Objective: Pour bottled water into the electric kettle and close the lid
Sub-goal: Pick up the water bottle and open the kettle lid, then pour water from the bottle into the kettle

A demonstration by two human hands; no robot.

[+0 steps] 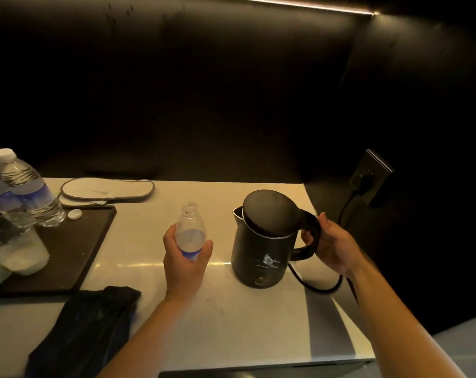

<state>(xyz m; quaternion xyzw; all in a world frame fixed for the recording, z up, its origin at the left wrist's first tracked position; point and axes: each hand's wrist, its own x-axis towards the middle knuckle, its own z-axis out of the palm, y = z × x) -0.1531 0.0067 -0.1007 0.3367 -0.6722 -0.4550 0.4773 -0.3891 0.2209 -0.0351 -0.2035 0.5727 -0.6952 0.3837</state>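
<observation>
While the sealed bottles (27,186) stand at the far left on the dark tray (76,255), with a loose white cap (75,214) on the tray's edge beside them, the job reads as close to finished. The bottle (190,230) you hold is uncapped, upright and looks nearly empty, so I judge the pouring done. Your left hand (186,257) is wrapped around its lower half, fingers and thumb curled firmly on the label, holding it just above the pale surface (231,317) and well apart from the kettle.

Further right, the kettle (264,249) sits on the surface with its cord trailing to the wall socket (367,178). Its lid (272,211) is down over the mouth, though tilted; I cannot tell whether it has latched. Your right hand (332,246) is loosely cupped at the handle (311,236), fingertips touching its outer curve, not gripping hard. What seems left is pressing the lid fully home and setting the bottle down.
</observation>
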